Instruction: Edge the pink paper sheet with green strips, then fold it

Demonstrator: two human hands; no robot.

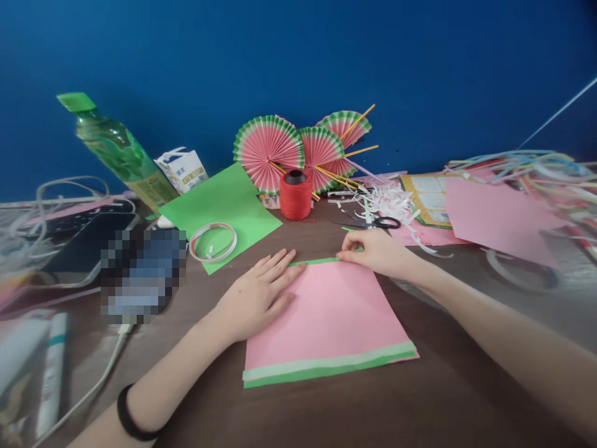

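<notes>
A pink sheet of paper (321,305) lies flat on the dark table, with a pale green and a darker green band along its near edge. My left hand (256,292) rests open on the sheet's left side, fingers stretched toward the far edge. Along that far edge runs a narrow green paper strip (321,261). My right hand (380,252) is closed at the strip's right part, thumb and forefinger pinched on it. The hand hides some of the strip's right end.
Behind the sheet stand a red thread spool (296,198) and watermelon-patterned paper fans (268,146). Scissors (387,222) lie near white paper shreds (385,202). At left are a tape roll (192,249) on green paper (224,199), a bottle (116,146) and a blurred-out phone (144,274).
</notes>
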